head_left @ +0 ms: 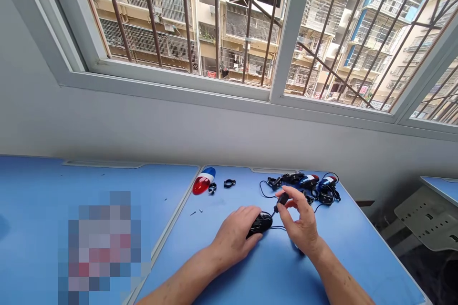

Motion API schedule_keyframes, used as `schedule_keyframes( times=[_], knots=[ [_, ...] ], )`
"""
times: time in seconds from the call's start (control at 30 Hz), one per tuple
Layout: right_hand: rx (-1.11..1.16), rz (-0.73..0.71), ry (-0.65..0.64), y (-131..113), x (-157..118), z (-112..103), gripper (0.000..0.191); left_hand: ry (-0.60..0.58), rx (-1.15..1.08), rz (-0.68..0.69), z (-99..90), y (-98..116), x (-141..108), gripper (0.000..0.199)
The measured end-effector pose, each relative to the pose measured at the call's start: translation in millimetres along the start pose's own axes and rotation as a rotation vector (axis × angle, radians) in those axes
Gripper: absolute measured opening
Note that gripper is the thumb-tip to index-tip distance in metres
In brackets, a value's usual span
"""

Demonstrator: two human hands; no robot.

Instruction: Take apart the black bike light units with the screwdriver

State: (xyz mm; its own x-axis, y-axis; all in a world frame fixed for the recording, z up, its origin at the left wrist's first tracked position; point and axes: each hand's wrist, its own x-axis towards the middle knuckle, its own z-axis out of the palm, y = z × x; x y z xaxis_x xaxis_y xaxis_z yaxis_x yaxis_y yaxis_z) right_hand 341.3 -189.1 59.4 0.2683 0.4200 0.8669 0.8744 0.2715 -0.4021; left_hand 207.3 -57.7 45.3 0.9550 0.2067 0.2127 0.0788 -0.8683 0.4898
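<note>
Right, here we go: a big barred window (291, 24) fills the view ahead, and below it my blue counter (358, 257) runs along the wall. I'm working in the middle of it, toward the near edge. My left grip (236, 238) is closed over a black plastic housing (260, 225), pressing it down against the surface. My right grip (300, 217) is pinched on a small black plug (282, 199), holding it up just off the housing, with a thin black wire (277, 228) trailing across the counter.

Along the far edge toward the right corner sits a tangled cluster of black units with red and blue lenses (315, 188). Toward the far left corner of this counter lies a red, white and blue lens shell (203, 182), then a black clamp ring (229, 183) and a small black clip (212, 188). Two tiny screws (195, 212) sit close to the left edge, by the seam.

The risks from here: pull my grips apart too sharply and that wire could strain at its joint, the plug could slip from my pinch, or a stray sleeve could sweep those screws into the seam.
</note>
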Motion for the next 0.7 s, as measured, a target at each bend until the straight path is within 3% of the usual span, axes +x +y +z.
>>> schedule_keyframes(
  times=[0.43,0.7],
  knots=[
    [-0.034,-0.014,-0.001,0.8,4.5,-1.6,0.029,-0.007,0.001,-0.001,-1.7,1.9,-0.7,0.024],
    [-0.014,0.013,-0.009,2.4,-0.7,-1.3,0.040,0.012,-0.014,0.011,-0.5,0.4,-0.9,0.025]
  ],
)
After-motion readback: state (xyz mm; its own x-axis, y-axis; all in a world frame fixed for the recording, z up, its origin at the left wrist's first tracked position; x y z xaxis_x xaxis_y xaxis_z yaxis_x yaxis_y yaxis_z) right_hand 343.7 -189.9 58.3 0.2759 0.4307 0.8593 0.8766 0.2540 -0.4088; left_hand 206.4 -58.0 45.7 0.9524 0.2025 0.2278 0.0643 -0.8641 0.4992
